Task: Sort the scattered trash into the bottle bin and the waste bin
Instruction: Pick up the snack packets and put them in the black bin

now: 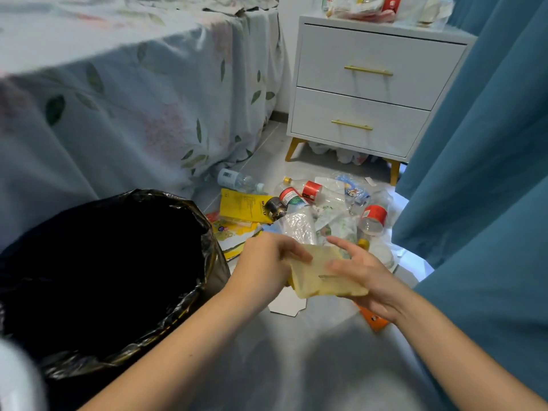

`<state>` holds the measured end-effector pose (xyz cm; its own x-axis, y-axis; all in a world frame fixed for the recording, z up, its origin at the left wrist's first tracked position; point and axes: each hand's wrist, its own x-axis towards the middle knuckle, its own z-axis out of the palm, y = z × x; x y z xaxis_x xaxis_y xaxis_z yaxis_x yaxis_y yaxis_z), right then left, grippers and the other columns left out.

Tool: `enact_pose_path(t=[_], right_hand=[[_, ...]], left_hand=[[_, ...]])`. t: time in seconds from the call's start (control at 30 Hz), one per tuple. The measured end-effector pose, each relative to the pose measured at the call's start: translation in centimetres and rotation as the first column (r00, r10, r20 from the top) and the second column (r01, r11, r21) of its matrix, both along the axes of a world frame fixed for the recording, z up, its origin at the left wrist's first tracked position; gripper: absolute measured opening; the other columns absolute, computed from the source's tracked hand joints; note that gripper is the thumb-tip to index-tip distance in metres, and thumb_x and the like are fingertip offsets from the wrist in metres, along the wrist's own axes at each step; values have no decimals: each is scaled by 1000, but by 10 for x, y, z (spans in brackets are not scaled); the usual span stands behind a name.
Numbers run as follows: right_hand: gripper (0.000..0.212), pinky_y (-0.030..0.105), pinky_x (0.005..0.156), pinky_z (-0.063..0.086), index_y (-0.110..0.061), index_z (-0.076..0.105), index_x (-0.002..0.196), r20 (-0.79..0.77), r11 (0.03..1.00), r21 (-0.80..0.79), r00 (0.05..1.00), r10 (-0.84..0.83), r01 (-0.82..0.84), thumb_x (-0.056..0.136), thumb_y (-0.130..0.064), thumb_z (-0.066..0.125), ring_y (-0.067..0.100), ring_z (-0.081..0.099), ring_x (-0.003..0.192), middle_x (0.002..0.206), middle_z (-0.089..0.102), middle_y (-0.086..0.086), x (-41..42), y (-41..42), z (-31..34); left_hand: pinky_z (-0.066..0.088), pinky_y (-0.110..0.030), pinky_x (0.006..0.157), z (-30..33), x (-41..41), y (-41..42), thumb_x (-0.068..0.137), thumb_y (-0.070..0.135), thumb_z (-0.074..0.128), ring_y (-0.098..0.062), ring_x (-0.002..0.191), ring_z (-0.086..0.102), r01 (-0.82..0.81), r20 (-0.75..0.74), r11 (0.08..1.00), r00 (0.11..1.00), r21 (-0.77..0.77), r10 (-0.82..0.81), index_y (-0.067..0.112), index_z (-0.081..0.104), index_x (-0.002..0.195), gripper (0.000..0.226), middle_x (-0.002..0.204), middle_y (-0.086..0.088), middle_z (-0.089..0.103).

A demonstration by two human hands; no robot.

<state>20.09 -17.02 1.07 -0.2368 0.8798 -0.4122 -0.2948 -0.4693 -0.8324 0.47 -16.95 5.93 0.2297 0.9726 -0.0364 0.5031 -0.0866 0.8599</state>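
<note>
Yellowish wrapper pinched between my left hand and right hand, waste bin at nine o'clock. Bottles scattered at twelve. Risk: light wrapper flutters past the rim on release.

Trash heap on the floor between bed and curtain

The lined bin stands left of both hands, the bed behind it. The trash pile lies beyond the hands, before the nightstand; the curtain hangs right.
</note>
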Motion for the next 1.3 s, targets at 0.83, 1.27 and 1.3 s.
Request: enact_pose_path(t=[0.83,1.27,1.3], right_hand=[[17,21,72,50,-18,65,91,902,489,418,412,-126,-766,80,-26,75,4,63,80,85,69,-4,-222,52,138],[27,36,83,46,-10,54,106,991,250,-73,-98,-89,-965,84,-18,67,24,58,98,103,63,9,-262,87,64],[32,36,88,45,-8,55,109,992,264,-73,-96,-76,-962,83,-20,69,25,58,103,109,63,10,-268,93,61]], left_hand=[[45,-26,81,38,-243,-30,91,46,53,-19,100,61,291,-700,951,657,-108,-281,26,69,102,29,101,2,70],[51,-31,77,32,-230,-23,87,52,53,-18,86,61,299,-718,953,653,-48,-241,29,73,84,30,61,12,50],[51,-31,77,32,-232,-24,88,51,53,-18,84,61,290,-717,956,656,-48,-235,28,73,85,31,61,11,51]])
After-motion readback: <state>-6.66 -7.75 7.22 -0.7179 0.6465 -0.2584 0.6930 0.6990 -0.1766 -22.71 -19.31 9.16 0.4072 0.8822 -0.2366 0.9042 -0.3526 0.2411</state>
